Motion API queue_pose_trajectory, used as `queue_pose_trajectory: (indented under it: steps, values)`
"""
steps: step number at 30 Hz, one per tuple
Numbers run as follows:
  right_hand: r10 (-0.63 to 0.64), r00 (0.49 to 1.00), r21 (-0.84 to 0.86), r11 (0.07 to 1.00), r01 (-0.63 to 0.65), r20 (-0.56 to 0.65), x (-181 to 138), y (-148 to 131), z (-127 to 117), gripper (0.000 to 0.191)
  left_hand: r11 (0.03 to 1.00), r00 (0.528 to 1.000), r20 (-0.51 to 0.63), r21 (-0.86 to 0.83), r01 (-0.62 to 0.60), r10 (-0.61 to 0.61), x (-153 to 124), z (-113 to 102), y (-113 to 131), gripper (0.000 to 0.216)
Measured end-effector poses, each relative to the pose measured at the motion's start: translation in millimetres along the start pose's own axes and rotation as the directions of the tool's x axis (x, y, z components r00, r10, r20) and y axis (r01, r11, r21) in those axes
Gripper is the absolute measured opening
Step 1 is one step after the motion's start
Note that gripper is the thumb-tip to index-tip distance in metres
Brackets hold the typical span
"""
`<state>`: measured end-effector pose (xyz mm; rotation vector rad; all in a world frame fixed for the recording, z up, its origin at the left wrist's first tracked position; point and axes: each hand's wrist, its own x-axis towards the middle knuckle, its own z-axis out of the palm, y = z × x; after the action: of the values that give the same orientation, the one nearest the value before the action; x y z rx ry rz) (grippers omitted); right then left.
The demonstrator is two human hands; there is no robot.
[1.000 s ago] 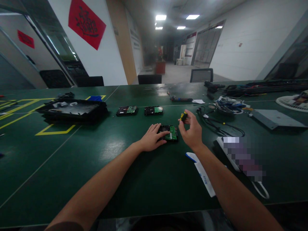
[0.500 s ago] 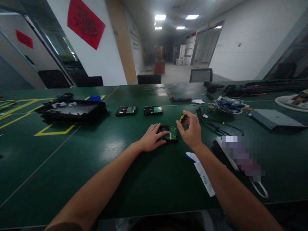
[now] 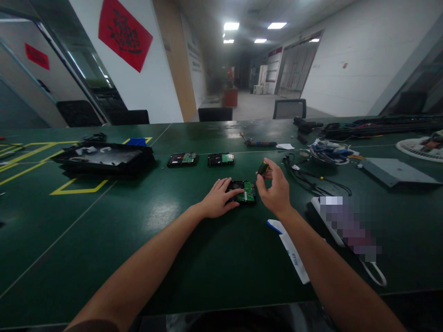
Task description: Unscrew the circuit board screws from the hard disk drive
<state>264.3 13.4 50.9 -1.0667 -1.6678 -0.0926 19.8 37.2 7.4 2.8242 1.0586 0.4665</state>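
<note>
The right grip (image 3: 275, 186) pinches a small yellow-and-black screwdriver (image 3: 263, 168) just above the near hard drive (image 3: 244, 191), which the left grip (image 3: 218, 199) presses flat to the worktop (image 3: 104, 240). The step in hand looks like unscrewing its green board. Seating the tip squarely seems called for; two more drives (image 3: 202, 159) lie beyond.

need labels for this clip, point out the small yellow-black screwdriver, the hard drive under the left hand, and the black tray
small yellow-black screwdriver (image 3: 263, 168), head view, handle
hard drive (image 3: 246, 192), head view, green circuit board
black tray (image 3: 104, 159), head view, near rim
</note>
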Motion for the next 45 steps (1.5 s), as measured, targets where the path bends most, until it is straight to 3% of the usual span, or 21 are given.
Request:
queue_pose_trajectory:
  steps: [18,38,45]
  values:
    - [0.010,0.999,-0.026,1.000,-0.012,-0.052,0.9,-1.0,-0.2,0.052,1.000,1.000,0.003,-0.006,0.006,-0.006,-0.5,-0.6,0.0,0.055]
    - [0.037,0.999,0.003,0.999,-0.037,-0.005,-0.2,-1.1,1.1,0.055,1.000,1.000,0.004,-0.028,0.011,-0.011,-0.5,-2.2,1.0,0.055]
    - [0.012,1.000,-0.064,0.998,-0.013,-0.008,0.4,0.0,-1.0,0.053,1.000,1.000,0.008,-0.012,0.005,-0.005,-0.4,-1.4,0.7,0.055]
